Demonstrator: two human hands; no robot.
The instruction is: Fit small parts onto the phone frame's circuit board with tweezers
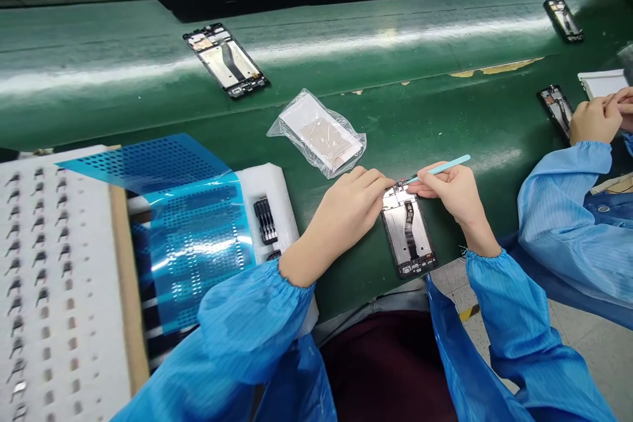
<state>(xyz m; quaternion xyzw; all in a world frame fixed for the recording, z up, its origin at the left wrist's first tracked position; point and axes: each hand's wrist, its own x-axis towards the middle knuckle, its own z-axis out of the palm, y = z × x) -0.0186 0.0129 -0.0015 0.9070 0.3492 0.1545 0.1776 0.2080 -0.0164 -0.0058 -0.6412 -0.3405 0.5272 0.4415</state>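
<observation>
A phone frame (399,227), its inner side up with a black ribbon cable (410,234) down its middle, lies on the green bench near the front edge. My left hand (349,208) is closed at its top left corner, thumb and fingertips at the edge. Any small part between those fingertips is hidden. In my right hand (452,191) is a pair of light blue tweezers (448,165), pinched between thumb and fingers. Their rear end points up to the right, and the tip reaches the frame's top edge.
Left stand a white foam tray (106,211) with rows of small parts, perforated blue film (198,231) and a foam block (254,184). A bagged white stack (321,132) lies ahead. Another phone frame (227,59) sits on the belt. A co-worker's hand (596,120) is at right.
</observation>
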